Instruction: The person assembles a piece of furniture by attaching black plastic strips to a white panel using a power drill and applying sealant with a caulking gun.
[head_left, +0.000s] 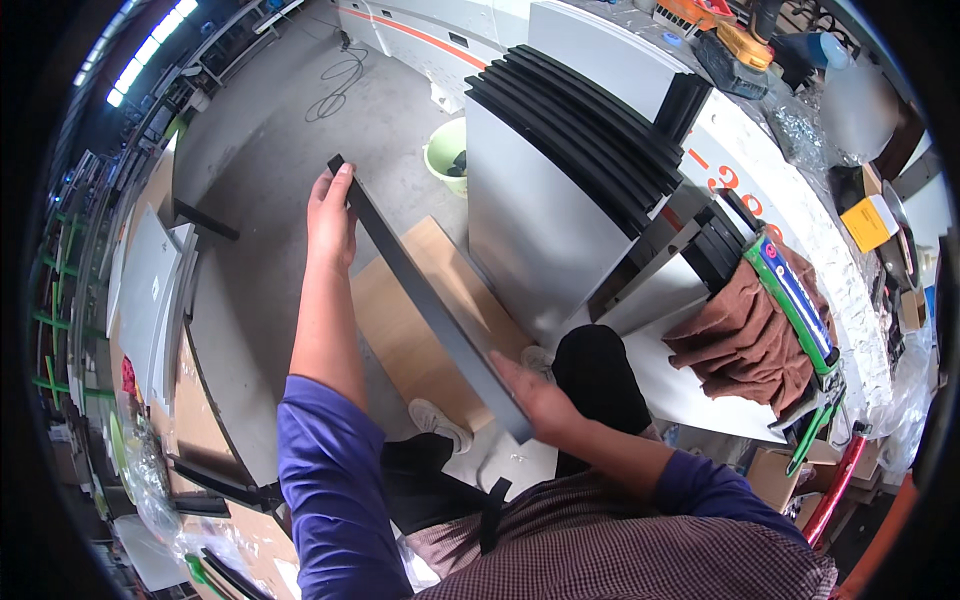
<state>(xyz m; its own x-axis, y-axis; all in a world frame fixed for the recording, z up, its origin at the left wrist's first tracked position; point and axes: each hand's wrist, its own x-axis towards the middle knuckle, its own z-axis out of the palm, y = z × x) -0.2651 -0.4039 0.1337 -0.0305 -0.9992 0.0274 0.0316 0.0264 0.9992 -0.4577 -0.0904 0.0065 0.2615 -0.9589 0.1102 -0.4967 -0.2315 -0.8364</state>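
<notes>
A long, straight dark grey strip (425,295) slants across the middle of the view, held up in front of me between both hands. My left hand (332,210) is wrapped round its far upper end, thumb on the near side. At the near lower end, my right hand (535,400) grips the strip's right edge; some of its fingers are hidden. Below the strip, a light wooden board (385,310) lies on the floor by my shoes. To the right stands a row of white panels (515,190) with black strips (580,125) along their top edges.
A sealant gun with a green cartridge (795,300) rests on a brown cloth (740,330) at my right. Beyond it are a red tube (840,485) and a cordless tool (745,50). A pale green bucket (445,155) stands ahead. White sheets (150,290) lie at the left.
</notes>
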